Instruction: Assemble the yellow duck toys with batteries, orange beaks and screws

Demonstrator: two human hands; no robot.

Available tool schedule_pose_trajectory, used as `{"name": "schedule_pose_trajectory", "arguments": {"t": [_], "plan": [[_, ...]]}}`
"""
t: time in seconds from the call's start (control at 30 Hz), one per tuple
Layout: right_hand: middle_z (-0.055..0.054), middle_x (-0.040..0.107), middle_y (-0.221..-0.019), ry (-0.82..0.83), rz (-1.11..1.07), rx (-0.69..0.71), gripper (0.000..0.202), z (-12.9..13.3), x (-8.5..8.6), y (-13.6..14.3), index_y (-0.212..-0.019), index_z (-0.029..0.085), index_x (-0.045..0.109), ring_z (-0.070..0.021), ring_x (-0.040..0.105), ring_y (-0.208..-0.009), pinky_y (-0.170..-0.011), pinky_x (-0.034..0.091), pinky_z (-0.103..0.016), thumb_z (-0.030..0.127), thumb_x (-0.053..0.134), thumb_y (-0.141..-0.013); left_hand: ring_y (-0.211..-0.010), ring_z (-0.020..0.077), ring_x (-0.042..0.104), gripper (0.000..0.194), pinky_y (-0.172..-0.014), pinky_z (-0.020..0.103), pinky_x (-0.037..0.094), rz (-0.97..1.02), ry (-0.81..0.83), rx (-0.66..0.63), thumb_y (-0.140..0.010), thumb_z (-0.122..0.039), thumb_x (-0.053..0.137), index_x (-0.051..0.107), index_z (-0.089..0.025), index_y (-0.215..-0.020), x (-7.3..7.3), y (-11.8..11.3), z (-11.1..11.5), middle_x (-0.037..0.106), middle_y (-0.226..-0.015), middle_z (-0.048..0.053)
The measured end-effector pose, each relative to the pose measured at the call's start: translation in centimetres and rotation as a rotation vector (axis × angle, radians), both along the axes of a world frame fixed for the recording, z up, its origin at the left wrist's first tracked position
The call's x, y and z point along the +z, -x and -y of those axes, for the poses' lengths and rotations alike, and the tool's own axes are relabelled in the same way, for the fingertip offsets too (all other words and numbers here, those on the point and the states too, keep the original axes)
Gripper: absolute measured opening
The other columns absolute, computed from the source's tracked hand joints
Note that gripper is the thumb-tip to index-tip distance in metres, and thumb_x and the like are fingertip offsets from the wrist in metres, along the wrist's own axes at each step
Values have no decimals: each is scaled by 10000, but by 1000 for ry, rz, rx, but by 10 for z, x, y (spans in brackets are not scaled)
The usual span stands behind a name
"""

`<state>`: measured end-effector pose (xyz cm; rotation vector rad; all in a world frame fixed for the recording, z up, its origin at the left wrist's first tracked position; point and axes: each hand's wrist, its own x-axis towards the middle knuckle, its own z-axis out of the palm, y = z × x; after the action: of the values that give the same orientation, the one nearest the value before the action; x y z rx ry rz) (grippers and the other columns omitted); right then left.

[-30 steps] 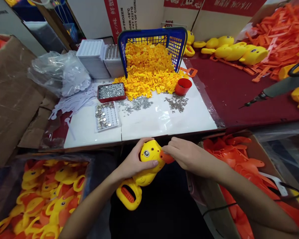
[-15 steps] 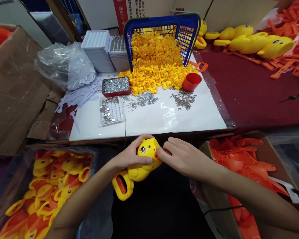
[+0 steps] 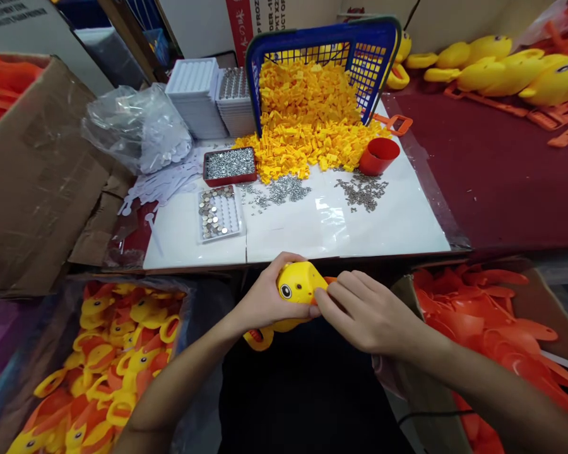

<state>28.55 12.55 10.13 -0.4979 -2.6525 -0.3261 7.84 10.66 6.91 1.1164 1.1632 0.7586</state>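
A yellow duck-shaped toy with a round eye and small holes is held above my lap, its ring handle pointing down to the left. My left hand is wrapped round its head and body. At the beak end, my right hand has its fingers closed round an orange piece, mostly hidden by those fingers and pressed against the toy.
Yellow parts spill from a blue basket on the table, near a red cup, a screw tray and a battery tray. Boxes of duck toys and orange parts flank my lap.
The toy has turned and its handle end is lower and more hidden. Both hands have shifted right in view. More of the orange piece shows beside my right fingers.
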Motion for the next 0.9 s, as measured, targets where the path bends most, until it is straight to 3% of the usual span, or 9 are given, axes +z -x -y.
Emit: {"name": "schedule_pose_trajectory", "arguments": {"t": [0.1,0.2,0.33,0.43,0.5,0.57,0.67,0.83,0.9], "plan": [[-43,620,-692,18,-52,60,182,3,2,0,-967,126,642,-180,520,-672,-644,442,-338,91,464,-974,-800,159,639,648,-714,274,556,-69,-154,76,-569,-279,908,566,-223,-1116,-1,2,11,660,-966,-4],[-82,691,-861,185,-224,63,161,4,5,-1,-1027,133,640,-196,603,-838,-773,525,-346,86,507,-949,-953,219,694,662,-813,349,595,-228,-528,150,-652,-284,893,545,-248,-1213,0,8,26,676,-1102,56],[-151,647,-1316,705,-382,-131,309,1,7,-3,-1226,179,601,-225,612,-1243,-986,569,-397,95,501,-946,-1190,320,644,610,-904,506,605,-572,-1126,172,-703,-175,856,545,-232,-1225,5,17,47,590,-1345,167],[-97,726,-1252,1124,-435,-132,300,-3,4,2,-1242,194,624,-171,704,-1149,-947,610,-312,136,479,-985,-1241,385,614,450,-849,565,624,-764,-1361,155,-671,-85,812,603,-228,-1044,7,18,55,559,-1404,161],[-44,785,-1114,1271,-521,-101,255,-4,-1,7,-1151,206,680,-140,753,-1026,-899,624,-257,144,487,-997,-1257,402,604,391,-821,576,632,-799,-1406,147,-675,-64,771,609,-240,-985,5,18,56,558,-1412,142],[-30,799,-1071,1271,-641,-98,247,0,-6,12,-1117,210,703,-133,764,-1000,-889,627,-237,137,501,-996,-1273,395,596,374,-820,577,637,-814,-1430,157,-688,-63,740,605,-260,-976,4,19,58,572,-1395,113],[-46,797,-1087,1107,-764,-87,269,9,-10,18,-1151,211,698,-136,768,-996,-890,633,-237,100,522,-981,-1279,371,594,384,-849,580,631,-793,-1422,184,-695,-68,706,604,-306,-979,8,24,64,595,-1365,54],[-127,778,-1126,863,-738,101,406,13,-4,23,-1288,156,624,-178,742,-1085,-924,633,-307,8,504,-929,-1240,371,616,531,-910,617,587,-690,-1093,170,-703,-85,700,631,-437,-1094,14,35,77,629,-1310,9],[-123,778,-1121,862,-706,108,399,7,2,25,-1278,159,632,-182,747,-1061,-895,635,-307,21,500,-928,-1218,375,624,522,-897,608,592,-636,-1162,214,-692,-127,741,634,-406,-1120,8,38,73,605,-1352,30]]}}
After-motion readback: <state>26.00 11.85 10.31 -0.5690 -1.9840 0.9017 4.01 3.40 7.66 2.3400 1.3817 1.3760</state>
